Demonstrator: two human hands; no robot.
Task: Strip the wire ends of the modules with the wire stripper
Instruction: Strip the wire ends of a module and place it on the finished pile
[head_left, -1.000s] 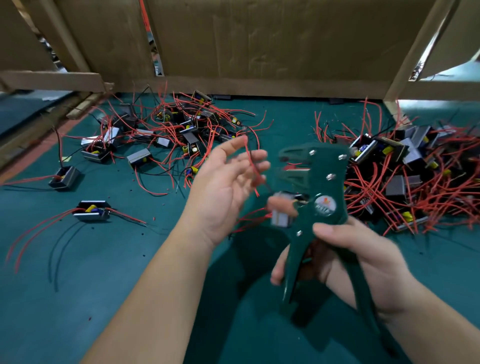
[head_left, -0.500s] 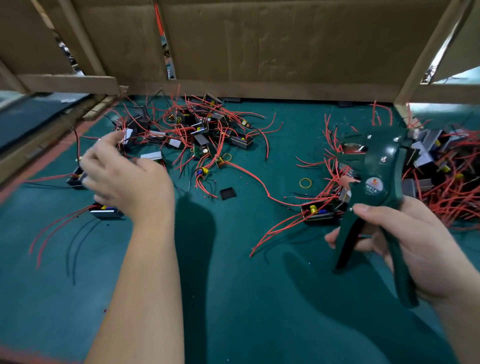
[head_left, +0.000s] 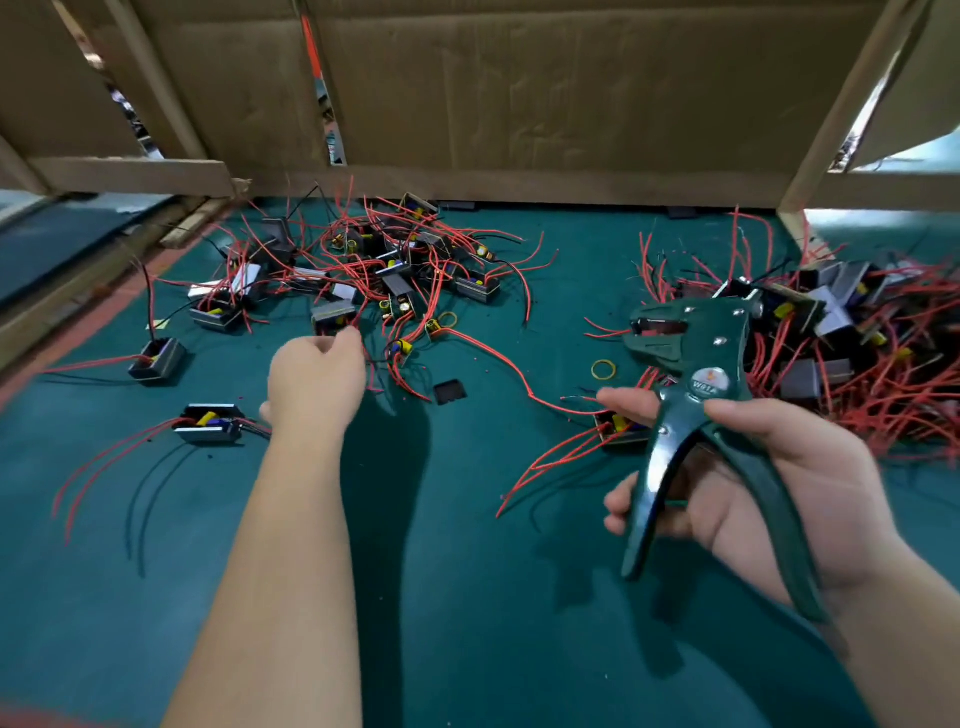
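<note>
My left hand (head_left: 317, 384) reaches out to the front edge of the middle pile of modules (head_left: 400, 270), small black boxes with red wires. Its fingers are curled and pinch a red wire (head_left: 363, 306) beside a module (head_left: 332, 317). My right hand (head_left: 810, 483) grips the handles of the dark green wire stripper (head_left: 696, 364), held upright with its jaws pointing left and the handles spread. One module (head_left: 618, 431) with long red wires lies on the mat under my right index finger.
A second, bigger pile of modules (head_left: 841, 338) lies at the right. Two single modules (head_left: 208, 423) (head_left: 156, 358) sit at the left. A yellow rubber band (head_left: 603, 370) and a black square (head_left: 449, 391) lie on the green mat. Cardboard walls (head_left: 519, 104) close the back.
My left hand let go of the wires, swung out to the left, then came right to the middle pile. The module left my right hand and lies on the mat.
</note>
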